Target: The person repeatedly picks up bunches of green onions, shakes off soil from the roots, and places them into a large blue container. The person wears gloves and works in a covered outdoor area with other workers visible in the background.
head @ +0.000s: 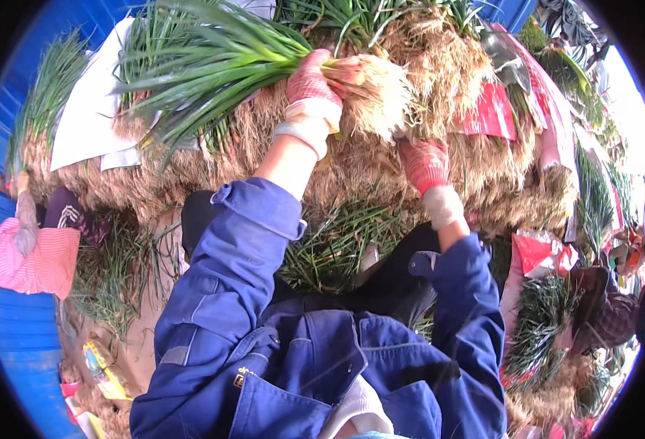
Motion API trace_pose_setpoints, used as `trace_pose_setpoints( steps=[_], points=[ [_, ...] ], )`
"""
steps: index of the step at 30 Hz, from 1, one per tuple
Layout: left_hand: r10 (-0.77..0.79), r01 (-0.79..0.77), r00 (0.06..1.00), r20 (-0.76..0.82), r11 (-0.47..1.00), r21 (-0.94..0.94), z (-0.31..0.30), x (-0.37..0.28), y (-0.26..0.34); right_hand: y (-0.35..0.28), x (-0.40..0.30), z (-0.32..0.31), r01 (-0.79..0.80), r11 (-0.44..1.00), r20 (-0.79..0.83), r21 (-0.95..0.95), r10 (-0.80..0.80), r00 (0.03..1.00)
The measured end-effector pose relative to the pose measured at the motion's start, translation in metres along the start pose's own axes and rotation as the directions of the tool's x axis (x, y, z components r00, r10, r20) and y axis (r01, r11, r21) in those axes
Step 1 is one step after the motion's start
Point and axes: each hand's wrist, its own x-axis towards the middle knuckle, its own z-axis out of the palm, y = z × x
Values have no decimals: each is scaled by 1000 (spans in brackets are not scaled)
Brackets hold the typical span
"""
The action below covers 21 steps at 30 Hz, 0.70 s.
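Observation:
My left hand (314, 82), in a red knit glove, grips a bunch of leafy green allium plants (256, 60) just above their roots. The long leaves fan out to the left, while the pale fibrous roots (377, 90) point right. Just below those roots is my right hand (425, 162), gloved alike, with its fingers up against the stacked root ends (377, 164). Its fingertips are partly hidden, so whether it holds anything is unclear. Behind both hands, more bunches lie in a long heap with tan roots (432, 60) facing me.
Loose green leaves (344, 241) litter the ground between my legs. A white sheet (92, 104) and a red plastic piece (489, 112) lie on the heap. Another person (37, 252) is at the left, one more (613, 318) at the right. Blue corrugated panels (15, 324) stand far left.

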Motion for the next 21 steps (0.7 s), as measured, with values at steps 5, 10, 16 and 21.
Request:
trace_pose_setpoints(
  steps=[5, 10, 16, 21],
  points=[
    [44, -44, 999, -14, 998, -43, -17, -16, 24, -85, -22, -77, 615, 787, -631, -51, -503, 590],
    [-174, 183, 954, 244, 983, -15, -20, -81, 36, 12, -4, 5, -129, 415, 116, 901, 55, 992],
    [-386, 172, 759, 525, 896, 409, 18, -185, 31, -37, -68, -51, -297, 16, 277, 955, -413, 868],
    [-585, 302, 503, 637, 809, 504, 2, -186, 31, -71, -108, -14, -353, 149, 366, 924, -71, 928]
  ],
)
